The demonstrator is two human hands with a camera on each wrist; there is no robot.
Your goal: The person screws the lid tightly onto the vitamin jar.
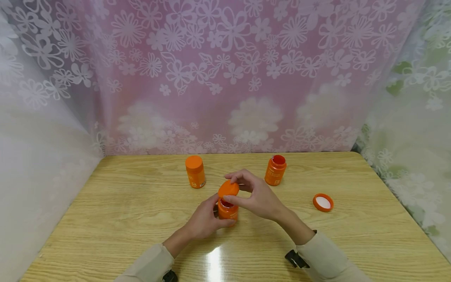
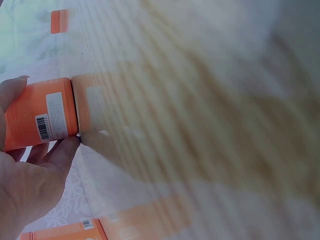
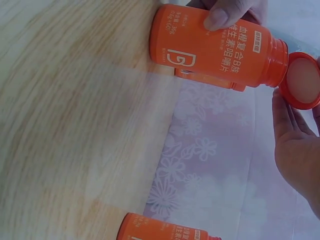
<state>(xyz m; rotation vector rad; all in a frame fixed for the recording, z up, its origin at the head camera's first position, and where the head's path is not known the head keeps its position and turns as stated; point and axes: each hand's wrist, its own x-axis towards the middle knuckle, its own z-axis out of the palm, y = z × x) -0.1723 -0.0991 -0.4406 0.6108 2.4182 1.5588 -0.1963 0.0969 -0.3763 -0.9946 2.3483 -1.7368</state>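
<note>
Head cam has the whole table (image 1: 116, 207) in view, and the action is around the middle. Left hand (image 1: 204, 218) is wrapped round an open orange bottle (image 1: 228, 214) standing upright on the wood, thumb on the near side, well in from every visible edge. Right hand (image 1: 262, 199) pinches its orange lid (image 1: 228, 188) between thumb and fingers, tilted right over the mouth; can't tell if lid and rim actually touch. Right wrist cam catches the pale inside of that lid facing the lens.

Room-wise, the left side is roomy: a long run of wood goes from the left hand to the left edge. Tighter toward the back, where a capped bottle (image 1: 195, 172) stands left of the hands and an uncapped bottle (image 1: 276, 171) stands just beyond the right hand, both upright and near the back edge, with the flowery curtain (image 1: 225, 86) right behind. Out right, a loose lid (image 1: 323, 202) lies white side up, well apart from the hands, wood between it and the right edge. Both sleeves (image 1: 325, 250) come in over the front.
</note>
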